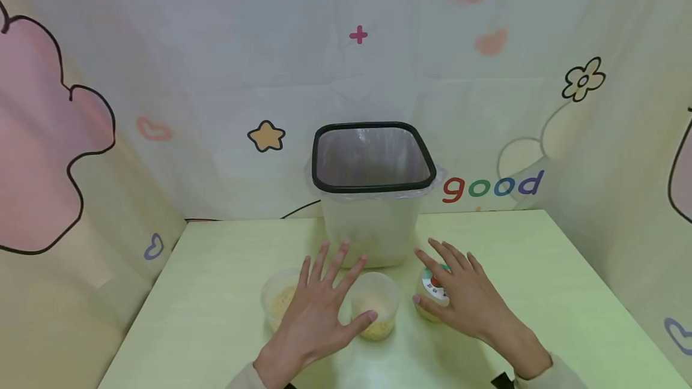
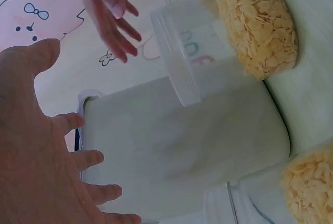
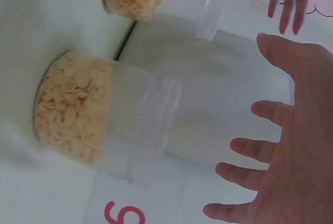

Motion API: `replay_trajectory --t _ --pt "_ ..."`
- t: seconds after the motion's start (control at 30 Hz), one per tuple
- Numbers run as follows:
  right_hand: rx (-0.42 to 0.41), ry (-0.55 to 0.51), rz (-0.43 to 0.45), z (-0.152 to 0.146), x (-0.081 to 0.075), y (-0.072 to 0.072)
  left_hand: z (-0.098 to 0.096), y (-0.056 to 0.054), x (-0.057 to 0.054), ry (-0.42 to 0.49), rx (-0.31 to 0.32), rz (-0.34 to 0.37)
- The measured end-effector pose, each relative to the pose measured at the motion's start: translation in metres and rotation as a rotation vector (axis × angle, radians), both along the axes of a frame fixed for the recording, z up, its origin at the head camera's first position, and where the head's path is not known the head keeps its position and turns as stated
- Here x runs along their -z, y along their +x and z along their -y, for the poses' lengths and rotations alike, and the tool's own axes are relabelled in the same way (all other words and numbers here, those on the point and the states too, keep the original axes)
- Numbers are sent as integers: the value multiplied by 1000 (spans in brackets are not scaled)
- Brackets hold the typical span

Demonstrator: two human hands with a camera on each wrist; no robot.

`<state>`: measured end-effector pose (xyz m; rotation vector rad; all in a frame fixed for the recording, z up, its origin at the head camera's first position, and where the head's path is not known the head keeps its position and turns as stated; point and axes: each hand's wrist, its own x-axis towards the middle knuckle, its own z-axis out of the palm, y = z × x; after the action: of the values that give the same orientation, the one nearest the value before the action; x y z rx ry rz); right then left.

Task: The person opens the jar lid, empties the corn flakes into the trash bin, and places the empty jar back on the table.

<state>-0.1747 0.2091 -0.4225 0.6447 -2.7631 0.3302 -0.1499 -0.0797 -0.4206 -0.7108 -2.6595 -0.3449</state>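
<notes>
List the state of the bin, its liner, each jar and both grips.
Black-rimmed off-white plastic bin: upright, open-topped
Translucent plastic liner: inside the bin, edge hanging outside
Left clear round plastic jar: upright, partly filled with pale yellow flakes, closure unclear
Middle clear round plastic jar: upright, partly filled, closure unclear
Right clear round plastic jar: upright, partly filled, closure unclear
Left grip: spread open, empty
Right grip: spread open, empty

I see a pale wall cloth (image 1: 227, 47) | yellow star (image 1: 267, 136), flower (image 1: 583, 81), colorful word "good" (image 1: 489, 187) on it | light green table (image 1: 205, 305)
</notes>
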Motion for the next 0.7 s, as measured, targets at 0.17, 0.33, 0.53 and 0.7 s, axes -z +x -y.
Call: replay_trajectory --t 0.17,0.33,0.53,0.7 --pt "20 7 48 -4 7 -8 -3 -1 1 -1 8 -4" --pt "23 -4 80 -6 16 -12 -5 -2 2 5 14 -3" --pt "32 -14 127 -8 27 -17 -9 -2 5 3 11 32" --pt "65 -8 171 -8 31 -20 -12 -3 5 5 14 61"
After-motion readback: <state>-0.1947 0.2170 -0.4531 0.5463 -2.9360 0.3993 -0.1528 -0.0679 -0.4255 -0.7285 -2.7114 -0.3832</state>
